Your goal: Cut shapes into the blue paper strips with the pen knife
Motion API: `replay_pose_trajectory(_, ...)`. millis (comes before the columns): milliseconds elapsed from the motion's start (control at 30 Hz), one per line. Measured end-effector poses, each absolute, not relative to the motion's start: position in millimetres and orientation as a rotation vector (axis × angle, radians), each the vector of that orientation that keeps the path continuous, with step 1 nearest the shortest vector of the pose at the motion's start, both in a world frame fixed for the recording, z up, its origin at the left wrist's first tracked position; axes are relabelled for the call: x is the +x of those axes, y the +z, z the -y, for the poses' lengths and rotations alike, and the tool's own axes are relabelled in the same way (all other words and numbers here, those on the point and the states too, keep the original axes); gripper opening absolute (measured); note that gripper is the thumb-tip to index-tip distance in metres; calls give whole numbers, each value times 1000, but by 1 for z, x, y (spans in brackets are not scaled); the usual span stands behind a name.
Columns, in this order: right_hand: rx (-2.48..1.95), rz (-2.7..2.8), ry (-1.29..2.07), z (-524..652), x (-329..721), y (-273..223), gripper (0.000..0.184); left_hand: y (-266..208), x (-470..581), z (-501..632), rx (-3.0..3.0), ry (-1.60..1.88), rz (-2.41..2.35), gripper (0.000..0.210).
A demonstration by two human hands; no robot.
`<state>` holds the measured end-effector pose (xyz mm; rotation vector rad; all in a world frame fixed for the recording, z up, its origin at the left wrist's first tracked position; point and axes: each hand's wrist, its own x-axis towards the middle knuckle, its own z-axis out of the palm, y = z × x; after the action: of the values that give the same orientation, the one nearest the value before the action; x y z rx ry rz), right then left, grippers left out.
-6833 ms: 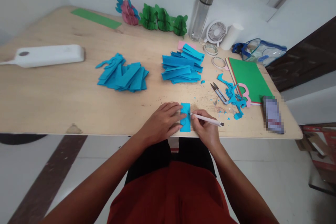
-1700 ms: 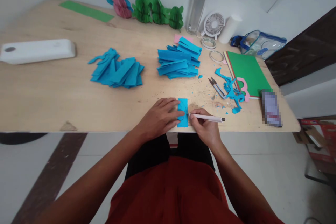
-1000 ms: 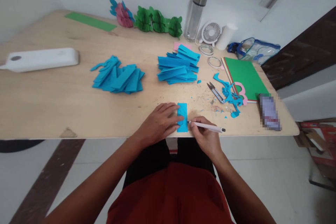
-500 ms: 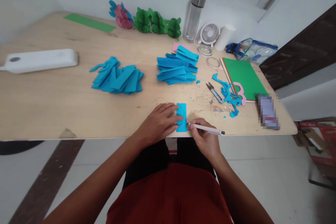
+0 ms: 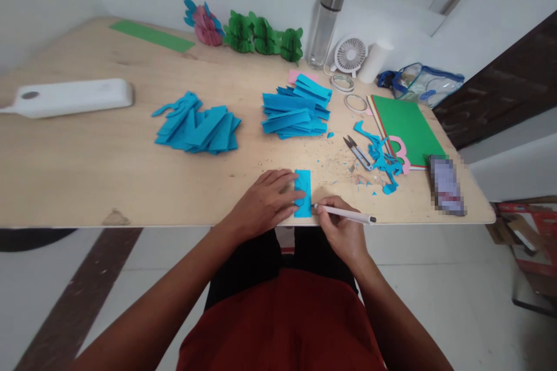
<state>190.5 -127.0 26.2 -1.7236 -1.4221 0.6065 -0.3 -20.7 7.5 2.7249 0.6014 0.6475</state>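
A small blue paper rectangle lies at the table's front edge, with dark curved lines drawn on it. My left hand lies flat from the left, its spread fingertips resting on the paper. To the right, my right hand grips a white pen, whose tip is at the paper's lower right edge. Beyond the hands are a pile of folded blue paper strips and another blue paper pile to the left. Thread snips lie beside blue paper scraps.
Along the wall stand green paper shapes, a pink paper figure, a glass bottle and a small fan. Tape rolls, green sheets and a phone sit right. A white device lies left.
The whole view has shifted slightly, so things appear a little further right. Both hands keep nearly the same pose at the blue paper, and the pen tip stays by its right edge.
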Motion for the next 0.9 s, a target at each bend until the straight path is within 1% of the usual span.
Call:
replay_pose_trajectory(500,-1696,1395,631,128,190,23,10,5,0,20,2716,636,-605,28)
replay_pose_trajectory(733,-1603,1204,673,133,186,27,10,3,1,19,2731,650,-602,29)
replay_pose_trajectory(900,-1615,1279,698,138,180,25,9,-1,1,19,2757,677,-624,28)
